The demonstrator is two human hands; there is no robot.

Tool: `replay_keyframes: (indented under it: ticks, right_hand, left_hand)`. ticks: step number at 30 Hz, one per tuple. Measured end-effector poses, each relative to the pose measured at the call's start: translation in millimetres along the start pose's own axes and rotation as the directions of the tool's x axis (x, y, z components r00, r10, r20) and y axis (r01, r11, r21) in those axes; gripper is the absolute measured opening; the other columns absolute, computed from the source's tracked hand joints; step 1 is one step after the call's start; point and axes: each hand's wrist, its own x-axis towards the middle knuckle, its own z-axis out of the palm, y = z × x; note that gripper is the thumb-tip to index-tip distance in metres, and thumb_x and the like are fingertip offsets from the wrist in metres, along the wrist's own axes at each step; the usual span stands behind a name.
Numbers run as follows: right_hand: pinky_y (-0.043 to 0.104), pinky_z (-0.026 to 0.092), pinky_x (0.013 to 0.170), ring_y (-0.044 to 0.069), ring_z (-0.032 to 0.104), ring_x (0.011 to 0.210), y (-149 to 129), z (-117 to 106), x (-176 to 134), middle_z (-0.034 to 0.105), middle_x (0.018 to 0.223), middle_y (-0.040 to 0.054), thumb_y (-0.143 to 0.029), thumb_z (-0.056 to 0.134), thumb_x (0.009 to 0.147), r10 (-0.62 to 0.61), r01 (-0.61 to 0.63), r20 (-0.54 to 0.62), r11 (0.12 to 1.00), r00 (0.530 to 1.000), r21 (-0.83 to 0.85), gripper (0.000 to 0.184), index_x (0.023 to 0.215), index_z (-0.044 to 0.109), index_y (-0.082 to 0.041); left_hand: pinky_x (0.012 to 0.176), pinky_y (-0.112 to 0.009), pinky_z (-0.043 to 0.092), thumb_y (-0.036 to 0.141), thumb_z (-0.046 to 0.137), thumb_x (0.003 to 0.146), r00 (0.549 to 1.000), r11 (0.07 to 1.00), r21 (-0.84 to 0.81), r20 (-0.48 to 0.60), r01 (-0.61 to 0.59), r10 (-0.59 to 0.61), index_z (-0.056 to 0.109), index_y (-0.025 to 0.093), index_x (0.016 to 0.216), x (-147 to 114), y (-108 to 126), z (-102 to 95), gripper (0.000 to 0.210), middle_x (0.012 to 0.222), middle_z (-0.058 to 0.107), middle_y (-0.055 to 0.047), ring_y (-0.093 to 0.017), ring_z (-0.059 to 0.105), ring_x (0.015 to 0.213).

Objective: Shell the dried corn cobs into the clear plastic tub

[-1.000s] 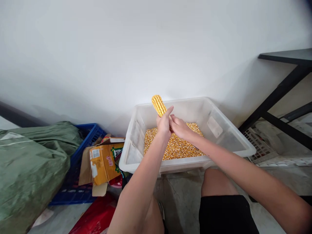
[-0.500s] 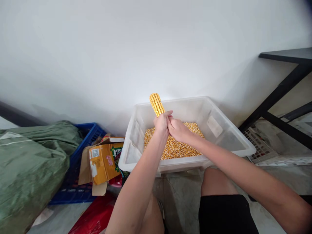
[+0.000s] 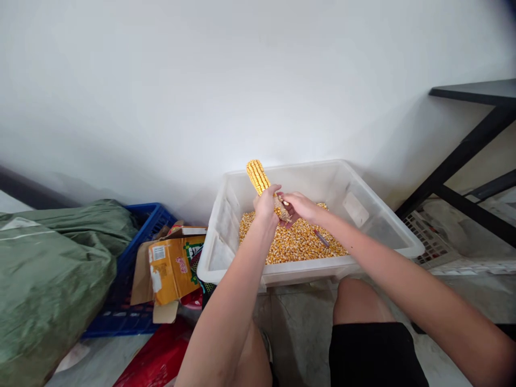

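Note:
My left hand is wrapped round the middle of an ear of corn, which slants up toward the wall. Its upper part is covered in yellow kernels, while a pale stripped patch shows on the lower part. At that lower end my right hand is closed, thumb above and fingers curled beneath, with a kernel by the thumb. Both hands are over a translucent plastic tub that holds a layer of loose corn kernels. A slim tool-like object lies on the kernels, its kind unclear.
Left of the tub are a torn orange cardboard box, a blue crate and a large green sack. A red bag lies on the floor. A black-framed rack stands at right, and a white wall rises behind.
My right hand has shifted slightly right and turned, uncovering the ear's partly stripped lower end. The slim object on the kernels has come into view. The ear has dipped slightly.

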Motion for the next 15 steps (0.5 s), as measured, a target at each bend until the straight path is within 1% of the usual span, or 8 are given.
replay_keyframes:
  ticks: [1,3,5,7,9,12,13,15]
  right_hand:
    - [0.030,0.055,0.054,0.018,0.065,0.059,0.2,-2.2,1.7,0.069,0.070,0.0049,-0.048,0.035,0.099,0.024,-0.024,0.004,1.000,1.000,0.016,0.040,0.087,0.060,-0.018]
    - [0.029,0.056,0.055,0.019,0.067,0.065,1.1,-5.0,3.0,0.070,0.077,0.0066,-0.052,0.036,0.099,0.002,-0.007,-0.065,0.997,0.998,-0.080,0.042,0.088,0.060,-0.019]
    - [0.027,0.053,0.055,0.018,0.065,0.068,2.3,-6.1,1.3,0.068,0.077,0.0077,-0.055,0.034,0.099,-0.106,0.049,-0.195,0.961,0.975,-0.274,0.048,0.085,0.061,-0.018]
    - [0.025,0.050,0.056,0.017,0.063,0.069,3.1,-6.3,-2.5,0.066,0.076,0.0075,-0.058,0.033,0.099,-0.222,0.097,-0.265,0.905,0.938,-0.413,0.052,0.086,0.063,-0.018]
    - [0.025,0.049,0.056,0.017,0.063,0.069,3.1,-5.3,-6.6,0.066,0.078,0.0072,-0.062,0.036,0.098,-0.251,0.139,-0.217,0.893,0.943,-0.428,0.053,0.095,0.065,-0.018]
    - [0.027,0.047,0.055,0.017,0.063,0.064,3.0,-1.1,-9.8,0.068,0.078,0.0079,-0.065,0.036,0.097,-0.210,0.169,-0.050,0.889,0.976,-0.425,0.055,0.102,0.063,-0.018]
    - [0.028,0.047,0.058,0.018,0.063,0.064,3.1,0.8,-10.1,0.068,0.077,0.0081,-0.064,0.035,0.098,-0.223,0.187,-0.024,0.865,0.974,-0.465,0.054,0.101,0.062,-0.017]
    - [0.030,0.047,0.068,0.020,0.065,0.071,3.6,4.6,-10.2,0.070,0.081,0.0099,-0.058,0.031,0.101,-0.305,0.240,-0.016,0.780,0.952,-0.578,0.051,0.101,0.062,-0.017]
  left_hand:
    - [0.044,-0.025,0.041,0.013,0.075,0.059,0.999,0.999,0.002,-0.009,-0.032,0.032,0.051,0.017,0.076,0.8,-1.1,0.9,0.030,0.054,0.052,0.002,-0.013,0.051,0.044]
    - [0.045,-0.024,0.041,0.015,0.075,0.063,0.994,0.994,0.040,-0.037,-0.097,0.099,0.049,0.018,0.076,2.5,-3.2,2.4,0.029,0.054,0.051,0.003,-0.012,0.050,0.044]
    - [0.046,-0.024,0.041,0.017,0.075,0.067,0.989,0.990,0.037,-0.052,-0.137,0.139,0.049,0.018,0.076,4.3,-4.2,2.9,0.027,0.056,0.052,0.003,-0.012,0.051,0.045]
    - [0.048,-0.023,0.043,0.017,0.074,0.070,0.984,0.987,0.022,-0.072,-0.161,0.162,0.050,0.017,0.076,5.7,-3.4,2.3,0.025,0.059,0.054,0.002,-0.011,0.053,0.047]
    - [0.048,-0.023,0.044,0.016,0.073,0.072,0.978,0.983,0.027,-0.099,-0.179,0.181,0.051,0.017,0.077,6.5,-1.0,0.9,0.023,0.060,0.055,0.002,-0.011,0.054,0.048]
    - [0.047,-0.023,0.043,0.018,0.073,0.074,0.974,0.982,0.052,-0.125,-0.181,0.187,0.051,0.017,0.079,7.1,2.9,-1.0,0.022,0.061,0.055,0.001,-0.012,0.055,0.050]
    - [0.047,-0.022,0.043,0.018,0.073,0.074,0.976,0.984,0.052,-0.127,-0.171,0.176,0.051,0.017,0.080,7.2,3.8,-1.3,0.022,0.062,0.055,0.001,-0.012,0.056,0.050]
    - [0.046,-0.022,0.043,0.017,0.072,0.075,0.979,0.988,0.041,-0.136,-0.150,0.154,0.051,0.017,0.081,7.6,4.5,-1.4,0.022,0.062,0.055,0.001,-0.013,0.058,0.051]
